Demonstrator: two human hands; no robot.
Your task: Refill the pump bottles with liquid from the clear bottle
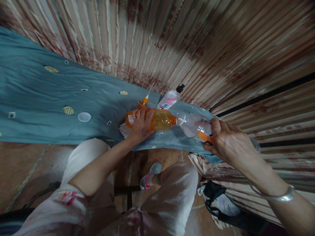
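Observation:
My left hand (142,124) is wrapped round an orange see-through bottle (162,120), which lies nearly level above the blue cloth. In my right hand (225,137) is a clear plastic bottle (193,126) with an orange-edged label. The two bottle mouths face each other and meet or nearly meet; I cannot tell whether they touch. Behind my left hand lies an orange pump head (144,101) with a thin dip tube. A clear bottle with a black pump top and pink print (169,99) stands or lies behind the orange bottle. Something white (125,130) shows under the orange bottle.
A round white lid or small dish (84,117) rests on the blue cloth (31,98) to the left. Pleated patterned curtains (147,42) hang along the far side. Dark bars (270,91) cross at the right. A black bag (216,196) sits low at the right.

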